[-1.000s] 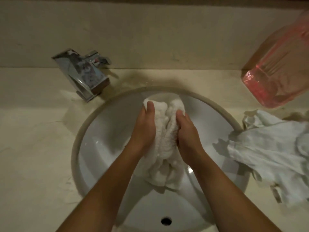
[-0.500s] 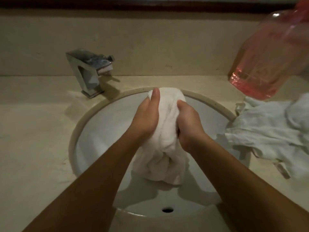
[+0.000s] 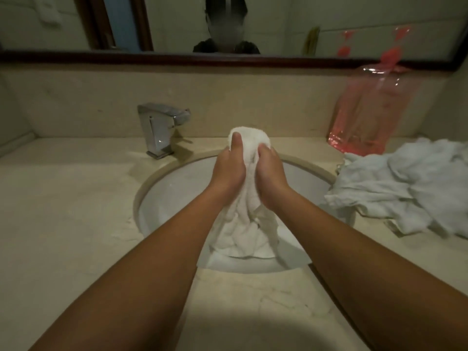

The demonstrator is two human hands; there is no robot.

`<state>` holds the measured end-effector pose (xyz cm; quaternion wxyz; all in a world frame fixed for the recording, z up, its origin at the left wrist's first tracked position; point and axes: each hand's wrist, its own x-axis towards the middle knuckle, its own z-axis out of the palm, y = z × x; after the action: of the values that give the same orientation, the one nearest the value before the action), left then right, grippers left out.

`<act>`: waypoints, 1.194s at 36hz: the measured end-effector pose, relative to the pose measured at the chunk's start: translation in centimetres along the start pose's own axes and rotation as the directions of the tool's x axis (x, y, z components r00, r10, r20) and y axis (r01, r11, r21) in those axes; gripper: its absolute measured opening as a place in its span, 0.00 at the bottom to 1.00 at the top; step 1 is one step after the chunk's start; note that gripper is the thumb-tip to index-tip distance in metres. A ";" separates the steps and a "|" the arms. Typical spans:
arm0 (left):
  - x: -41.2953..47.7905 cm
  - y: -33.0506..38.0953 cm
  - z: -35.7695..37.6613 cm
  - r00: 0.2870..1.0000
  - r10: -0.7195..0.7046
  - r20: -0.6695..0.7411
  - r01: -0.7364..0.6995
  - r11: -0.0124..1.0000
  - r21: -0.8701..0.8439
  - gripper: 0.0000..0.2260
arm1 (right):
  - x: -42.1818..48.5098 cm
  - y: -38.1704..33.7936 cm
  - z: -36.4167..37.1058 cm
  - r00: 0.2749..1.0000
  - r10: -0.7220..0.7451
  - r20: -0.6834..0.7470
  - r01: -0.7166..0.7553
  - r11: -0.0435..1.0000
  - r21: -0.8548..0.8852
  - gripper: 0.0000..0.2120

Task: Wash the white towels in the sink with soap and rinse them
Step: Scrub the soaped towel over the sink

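Hands, left (image 3: 229, 171) and right (image 3: 269, 173), both clenched around bunched white towel (image 3: 247, 224) above sink (image 3: 172, 188)

No writing, label, brand or number could be read anywhere; the pink bottle (image 3: 364, 117) far right bore none legible.

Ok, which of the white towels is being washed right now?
The white towel gripped by both hands, left hand and right hand, over the sink. The other towels lie heaped on the counter, untouched.
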<state>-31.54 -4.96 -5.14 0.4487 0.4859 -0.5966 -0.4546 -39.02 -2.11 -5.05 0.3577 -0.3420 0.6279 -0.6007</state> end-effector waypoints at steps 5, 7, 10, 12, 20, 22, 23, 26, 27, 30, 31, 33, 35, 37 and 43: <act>1.6 0.2 -0.8 0.997 -0.025 -0.070 0.022 0.999 -0.034 0.33 | -0.4 0.0 0.3 0.998 -0.019 0.057 0.018 1.000 0.003 0.20; 1.1 0.5 -0.1 0.999 0.026 0.019 -0.026 1.000 -0.016 0.31 | 1.3 -0.4 0.3 0.998 -0.026 -0.048 0.026 1.000 0.009 0.20; 1.2 0.0 1.1 0.996 0.075 0.057 -0.074 0.997 -0.024 0.31 | 2.6 -0.9 0.5 0.997 0.005 -0.083 -0.002 0.999 0.033 0.19; 2.5 -0.4 0.8 0.998 0.060 -0.025 -0.061 0.998 -0.028 0.32 | 1.3 -0.7 0.6 0.998 -0.041 -0.051 0.041 0.999 -0.002 0.20; 2.1 -0.4 1.5 0.996 0.067 0.067 -0.068 0.998 0.008 0.31 | 3.8 -0.8 0.3 0.991 -0.048 -0.126 0.043 0.998 -0.039 0.19; 2.4 -0.4 1.4 0.997 0.073 0.015 -0.073 0.997 0.006 0.31 | 3.2 -0.8 0.3 0.994 -0.051 -0.092 0.049 0.999 -0.024 0.19; 3.0 -0.5 1.0 0.997 0.059 -0.040 -0.059 0.998 0.009 0.31 | 2.2 -0.8 0.2 0.996 -0.062 -0.059 0.060 0.997 -0.039 0.19; 4.6 -1.3 -0.8 0.989 0.034 -0.143 -0.027 0.998 0.054 0.30 | -0.4 -0.5 0.2 0.996 -0.044 0.083 0.046 0.999 -0.024 0.19; 4.6 -1.5 -1.1 0.988 0.043 -0.150 -0.033 0.997 0.069 0.30 | -0.9 -0.4 0.3 0.992 -0.050 0.116 0.052 0.999 -0.012 0.19; 3.3 -1.4 -0.8 0.996 0.071 -0.050 -0.067 0.994 0.088 0.32 | 0.1 -1.1 0.7 0.997 -0.076 0.017 0.077 0.997 -0.032 0.20; 2.7 -1.3 -0.2 0.995 0.103 0.004 -0.103 0.989 0.104 0.31 | 1.1 -1.2 0.6 0.997 -0.065 -0.035 0.064 0.997 -0.040 0.21; 1.8 -1.3 1.0 0.984 0.163 0.075 -0.172 0.976 0.130 0.28 | 2.8 -1.2 0.4 0.996 -0.037 -0.087 0.036 0.999 -0.014 0.21; 2.1 -1.2 1.3 0.986 0.165 0.029 -0.167 0.978 0.121 0.26 | 2.6 -0.7 0.5 0.997 -0.042 -0.071 0.042 0.999 -0.005 0.21; 3.1 -1.0 0.5 0.984 0.160 -0.079 -0.150 0.982 0.119 0.28 | 0.7 -0.4 0.3 0.999 -0.054 -0.004 0.054 0.998 -0.021 0.22; 1.6 -0.9 0.4 0.983 0.148 0.113 -0.148 0.989 -0.007 0.28 | 2.4 -0.6 -0.5 0.990 -0.110 -0.084 0.104 0.992 -0.069 0.18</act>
<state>-32.01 -6.63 -5.96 0.4462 0.4140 -0.6559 -0.4464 -40.64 -3.94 -4.56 0.2858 -0.3600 0.6428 -0.6127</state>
